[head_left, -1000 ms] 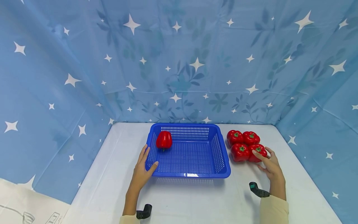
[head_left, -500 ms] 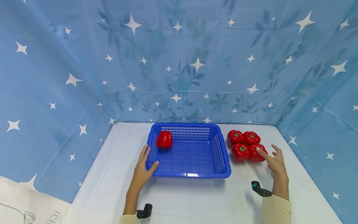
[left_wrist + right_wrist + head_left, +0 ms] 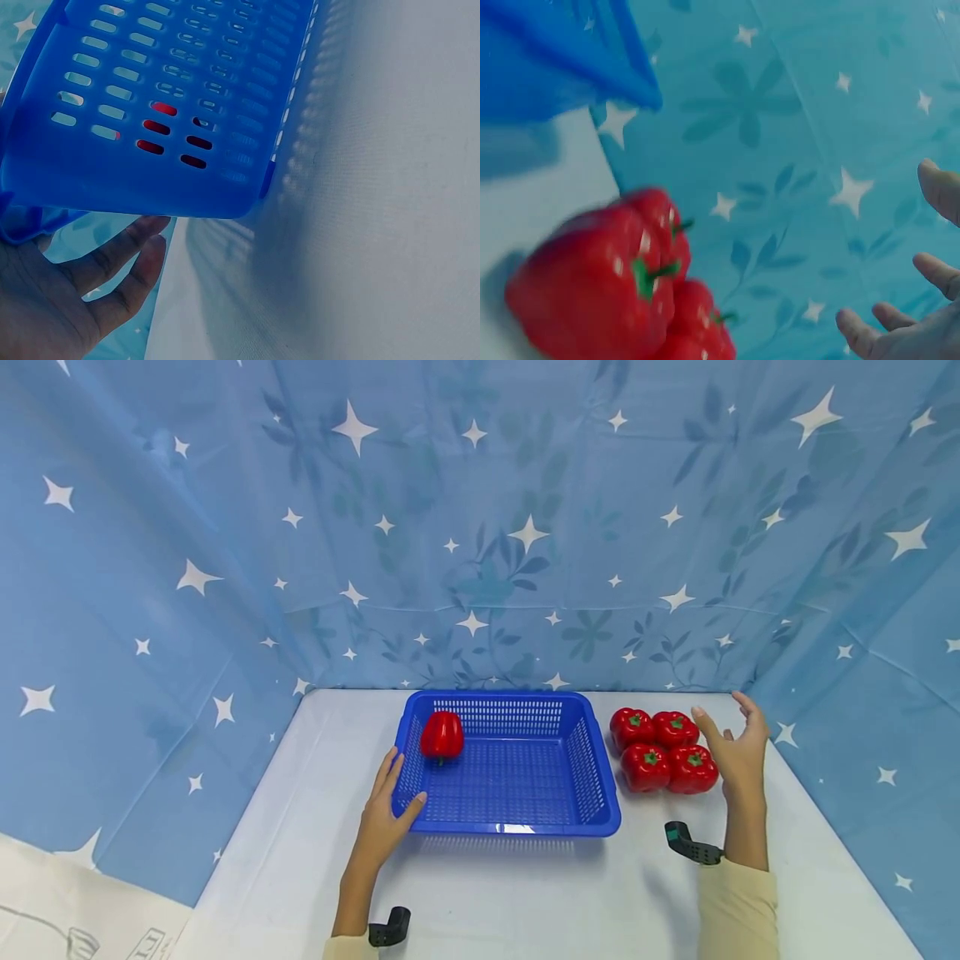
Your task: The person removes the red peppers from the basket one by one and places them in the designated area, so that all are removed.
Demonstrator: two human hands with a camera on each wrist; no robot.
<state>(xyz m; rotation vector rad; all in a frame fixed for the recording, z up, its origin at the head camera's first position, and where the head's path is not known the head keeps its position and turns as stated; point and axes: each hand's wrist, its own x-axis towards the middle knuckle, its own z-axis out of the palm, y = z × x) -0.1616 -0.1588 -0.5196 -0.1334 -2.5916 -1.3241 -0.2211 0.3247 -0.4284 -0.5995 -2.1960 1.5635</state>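
A blue plastic basket (image 3: pixel 517 781) with slotted walls is on the white table. My left hand (image 3: pixel 381 827) holds its near left corner, thumb over the rim and fingers along the outside of the left wall. One red bell pepper (image 3: pixel 442 735) lies in the basket's far left part; through the slots the left wrist view shows some red. Several more red bell peppers (image 3: pixel 647 767) are clustered right of the basket, green stems showing. Just right of that cluster, my right hand (image 3: pixel 738 752) is raised with spread fingers and holds nothing. The right wrist view shows its fingers (image 3: pixel 855 334) apart from the peppers.
A blue curtain (image 3: pixel 480 568) with white stars hangs behind the table and along both sides. White table surface (image 3: pixel 510 902) stretches in front of the basket. A black wrist device (image 3: pixel 690 845) sits on the right forearm, another (image 3: pixel 389 928) on the left.
My right hand has let go of the near right bell pepper, drawn off to the right, then moved up and away past the cluster. The left hand and basket stay put.
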